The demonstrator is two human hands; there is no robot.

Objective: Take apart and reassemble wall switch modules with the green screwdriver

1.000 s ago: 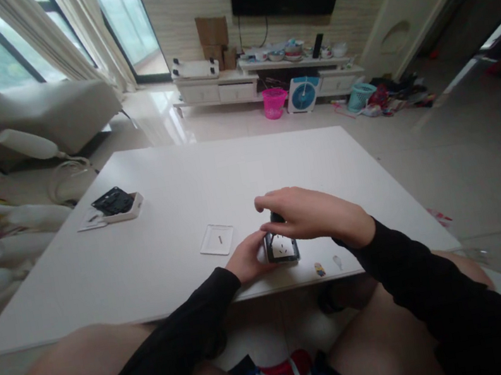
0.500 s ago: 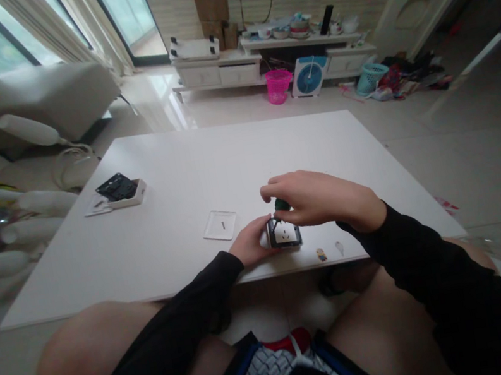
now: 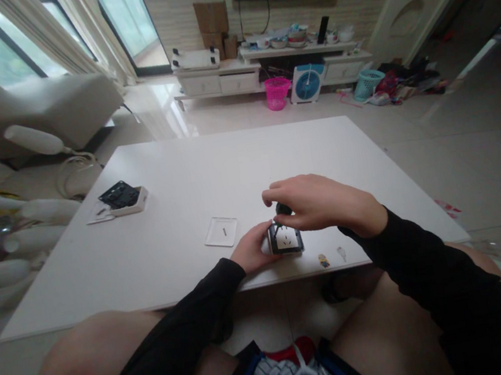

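Observation:
A small wall socket module (image 3: 285, 240) with a white face and dark frame lies near the front edge of the white table (image 3: 210, 175). My left hand (image 3: 254, 249) grips its left side. My right hand (image 3: 318, 205) is curled above it, fingers closed round a dark green tool handle (image 3: 282, 209) that stands on the socket. A clear cover plate (image 3: 221, 231) with a screw on it lies just to the left.
A second socket with black parts (image 3: 121, 198) sits at the table's left side. Two small bits (image 3: 331, 258) lie at the front edge. A sofa, a lamp, pink and teal baskets, a fan and a TV cabinet stand beyond.
Both hands have stayed on the socket; the right hand's fingers have shifted slightly on the tool. The view has tilted a little.

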